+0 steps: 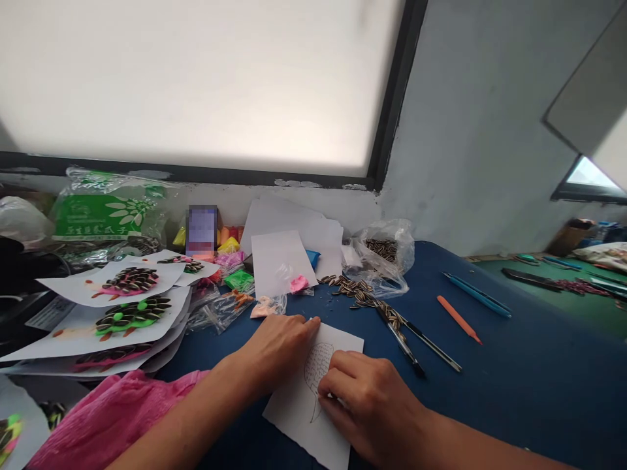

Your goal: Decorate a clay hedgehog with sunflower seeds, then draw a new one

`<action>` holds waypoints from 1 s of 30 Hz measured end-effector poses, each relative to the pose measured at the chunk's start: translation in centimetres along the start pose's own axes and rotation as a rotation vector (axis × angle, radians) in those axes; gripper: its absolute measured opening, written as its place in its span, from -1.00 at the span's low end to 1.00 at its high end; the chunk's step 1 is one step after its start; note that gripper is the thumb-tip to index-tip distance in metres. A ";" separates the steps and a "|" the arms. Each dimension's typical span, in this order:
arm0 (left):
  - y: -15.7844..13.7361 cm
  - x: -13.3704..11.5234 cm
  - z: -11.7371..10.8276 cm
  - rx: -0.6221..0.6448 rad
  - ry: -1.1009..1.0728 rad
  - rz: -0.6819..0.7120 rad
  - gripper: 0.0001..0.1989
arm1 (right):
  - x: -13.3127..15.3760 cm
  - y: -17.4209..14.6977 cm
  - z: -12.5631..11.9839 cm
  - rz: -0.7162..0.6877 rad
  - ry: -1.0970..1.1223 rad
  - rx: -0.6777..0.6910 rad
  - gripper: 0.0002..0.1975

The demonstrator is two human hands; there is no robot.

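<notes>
A white sheet of paper [337, 339] lies tilted on the blue tabletop. It bears a pen drawing [318, 367] of a rounded shape filled with small marks, with a curved line running below. My left hand [281, 346] rests at the sheet's upper left edge, fingers curled in; whatever they may hold is hidden. Over the right side of the drawing, my right hand [369, 398] is closed, with thumb and fingertips together close to the paper. I cannot make out whether something small sits between them.
Sunflower seeds [355, 290] spill from a clear plastic bag [392, 254]. Pens [477, 294] and an orange marker [458, 318] lie to the right. Sheets with seed-and-clay hedgehogs [132, 281] are stacked left, beside a pink cloth [117, 411]. Clay packets [240, 281] sit behind.
</notes>
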State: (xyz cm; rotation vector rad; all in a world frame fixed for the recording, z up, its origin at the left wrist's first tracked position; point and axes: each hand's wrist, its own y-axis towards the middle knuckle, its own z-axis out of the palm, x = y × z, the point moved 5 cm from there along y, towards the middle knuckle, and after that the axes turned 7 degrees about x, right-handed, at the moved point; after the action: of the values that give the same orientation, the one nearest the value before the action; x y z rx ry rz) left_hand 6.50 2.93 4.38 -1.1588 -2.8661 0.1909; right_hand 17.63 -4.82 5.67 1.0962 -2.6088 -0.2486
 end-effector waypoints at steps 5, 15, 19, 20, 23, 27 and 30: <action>0.0 -0.1 0.0 0.000 -0.009 0.008 -0.73 | 0.4 0.2 0.5 -0.022 -0.068 0.031 -0.89; -0.2 -0.1 -0.3 0.007 -0.027 0.007 -0.74 | 0.8 -0.5 0.4 -0.048 -0.160 0.012 -0.83; -0.2 -0.2 -0.4 0.017 -0.027 0.000 -0.72 | 1.4 -0.8 0.7 -0.075 -0.170 -0.045 -0.79; -0.1 -0.1 -0.3 0.019 -0.027 -0.002 -0.72 | 1.5 -0.8 0.8 -0.086 -0.195 -0.076 -0.76; -0.1 -0.1 -0.3 0.025 -0.027 -0.001 -0.71 | 2.1 -0.9 1.1 -0.124 -0.284 -0.171 -0.69; -0.2 -0.1 -0.3 0.022 -0.026 -0.005 -0.70 | 2.7 -1.0 1.1 -0.165 -0.347 -0.242 -0.63; -0.2 -0.1 -0.3 0.024 -0.023 -0.013 -0.69 | 2.9 -1.0 1.1 -0.187 -0.333 -0.227 -0.62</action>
State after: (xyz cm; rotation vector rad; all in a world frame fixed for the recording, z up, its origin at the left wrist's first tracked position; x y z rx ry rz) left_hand 6.49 2.71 4.73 -1.1403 -2.8819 0.2387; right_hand 16.01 -7.61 4.96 1.3094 -2.6660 -0.8125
